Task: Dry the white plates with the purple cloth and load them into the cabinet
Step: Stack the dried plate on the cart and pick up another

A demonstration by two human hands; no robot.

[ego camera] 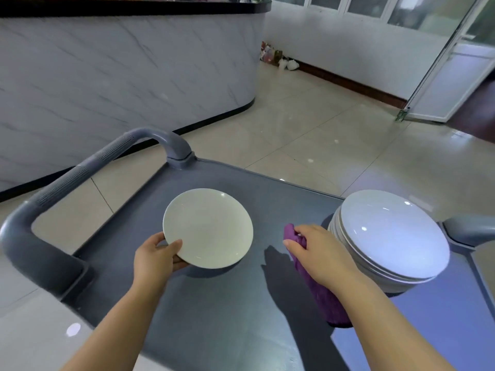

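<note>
Grey cart top (214,311): left hand (155,259) pinches white plate (208,228) mid-cart; right hand (318,254) grips purple cloth (325,298) beside plate stack (391,234), right edge.

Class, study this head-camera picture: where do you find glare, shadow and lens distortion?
Head view: white glare spots sit on the stack of plates and the floor; the right hand and purple cloth throw a dark shadow on the cart; the door frame leans and bows from the wide lens.
</note>
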